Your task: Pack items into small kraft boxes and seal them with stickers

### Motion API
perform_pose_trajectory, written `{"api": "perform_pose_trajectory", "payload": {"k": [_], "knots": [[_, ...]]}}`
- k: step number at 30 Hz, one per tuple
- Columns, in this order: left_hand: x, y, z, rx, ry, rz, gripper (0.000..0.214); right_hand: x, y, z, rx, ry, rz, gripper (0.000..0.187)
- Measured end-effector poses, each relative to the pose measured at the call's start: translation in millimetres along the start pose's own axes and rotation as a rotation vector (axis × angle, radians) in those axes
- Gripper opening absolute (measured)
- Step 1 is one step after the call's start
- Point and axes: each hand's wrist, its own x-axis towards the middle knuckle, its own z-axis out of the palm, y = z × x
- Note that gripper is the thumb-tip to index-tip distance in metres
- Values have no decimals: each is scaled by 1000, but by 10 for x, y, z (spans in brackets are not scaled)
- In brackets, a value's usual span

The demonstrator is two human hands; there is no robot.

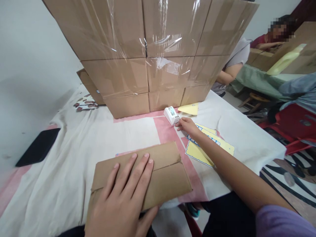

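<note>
A small closed cardboard box [165, 174] lies on the cloth in front of me. My left hand [125, 197] rests flat over its top, with the fingers spread and the thumb along the near edge. A white tape dispenser [170, 115] stands farther off, close to the wall of boxes. At its cutting end my right hand [185, 126] has thumb and fingers pinched together on the end of the clear tape; the tape itself barely shows. Beside that hand lie yellow printed cards [199, 153] with blue borders, partly under my right forearm.
Cardboard boxes [125, 75] wrapped in clear film rise at the back of the cloth-covered table [128, 131]. A yellow paper piece [189, 109] lies by them. A black flat object [38, 146] sits at left. Other people, a red chair [293, 126] and a yellow bottle [286, 61] are at right.
</note>
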Motion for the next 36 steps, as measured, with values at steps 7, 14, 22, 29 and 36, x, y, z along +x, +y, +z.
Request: {"api": "perform_pose_trajectory", "payload": {"k": [7,14,22,29,36], "knots": [[21,11,-19,-12,-13,-34,80,101,113,9,-167,26,-111,24],[51,62,-28,42,-23,-49,78,164,170,-14,-207,1,-174,24],[164,96,-56,21,-122,-176,76,22,171,10,-212,20,-255,23],[333,134,-154,-57,-287,-278,79,-457,-275,-94,-187,-82,-428,21],[362,126,-178,-149,-309,-297,80,-1592,-598,23,-198,-223,-916,24]]}}
